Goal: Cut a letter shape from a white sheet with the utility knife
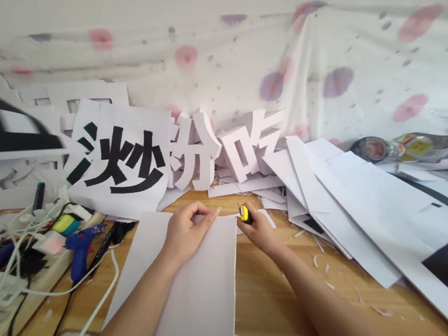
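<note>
A large white board lies on the wooden table in front of me. My left hand rests at its far edge, thumb and index finger pinched together near the rim. Just past the board's far right corner, my right hand is closed around a yellow and black cutter, its tip pointing up and away. Behind both hands stand white three-dimensional characters, beside a sheet with black printed characters.
On the left are a blue glue gun, a power strip and tangled white cables. White board pieces are piled at the right, near a bottle. Paper scraps dot the wooden table.
</note>
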Action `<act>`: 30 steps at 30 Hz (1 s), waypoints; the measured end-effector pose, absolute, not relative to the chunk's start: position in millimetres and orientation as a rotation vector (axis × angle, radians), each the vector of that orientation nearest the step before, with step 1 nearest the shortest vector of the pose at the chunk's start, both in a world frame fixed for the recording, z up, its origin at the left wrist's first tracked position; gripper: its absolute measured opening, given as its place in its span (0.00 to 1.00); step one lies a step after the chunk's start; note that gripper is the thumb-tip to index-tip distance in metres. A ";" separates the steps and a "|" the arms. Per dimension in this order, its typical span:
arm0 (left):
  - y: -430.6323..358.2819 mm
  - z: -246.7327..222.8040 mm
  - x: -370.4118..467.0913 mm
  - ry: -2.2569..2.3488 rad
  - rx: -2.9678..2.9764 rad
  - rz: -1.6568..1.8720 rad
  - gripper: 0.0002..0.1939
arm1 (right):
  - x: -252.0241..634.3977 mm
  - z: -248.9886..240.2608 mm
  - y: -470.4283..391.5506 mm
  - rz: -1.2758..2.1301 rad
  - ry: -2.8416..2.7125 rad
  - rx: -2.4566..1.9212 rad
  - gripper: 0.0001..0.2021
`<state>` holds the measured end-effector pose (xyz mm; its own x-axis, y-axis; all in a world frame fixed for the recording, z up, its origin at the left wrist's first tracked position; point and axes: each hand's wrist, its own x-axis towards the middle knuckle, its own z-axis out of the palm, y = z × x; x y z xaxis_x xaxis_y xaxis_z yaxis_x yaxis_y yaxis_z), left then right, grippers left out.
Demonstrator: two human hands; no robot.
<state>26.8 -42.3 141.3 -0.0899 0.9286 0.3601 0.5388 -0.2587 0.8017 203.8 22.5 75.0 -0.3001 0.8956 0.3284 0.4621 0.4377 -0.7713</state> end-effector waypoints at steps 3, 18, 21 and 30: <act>-40.2 142.6 24.4 1.658 1.837 1.263 0.16 | 207.5 73.0 20.6 0.695 -1.945 -1.277 0.07; 2.3 63.8 -7.0 1.735 1.621 1.077 0.11 | 237.4 55.9 22.3 0.488 -2.284 -1.978 0.14; -7.4 63.5 -17.8 1.726 1.457 1.147 0.18 | 237.9 58.5 22.8 0.464 -2.325 -2.008 0.15; 5.4 89.5 -117.3 2.204 1.267 1.641 0.20 | 236.7 60.2 21.7 0.362 -2.392 -1.953 0.15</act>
<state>-117.3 5.4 89.5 -0.6438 0.6709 0.3680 0.5450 0.0644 0.8360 236.7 21.7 60.2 -0.2107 0.9700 -0.1213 0.9624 0.1841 -0.1997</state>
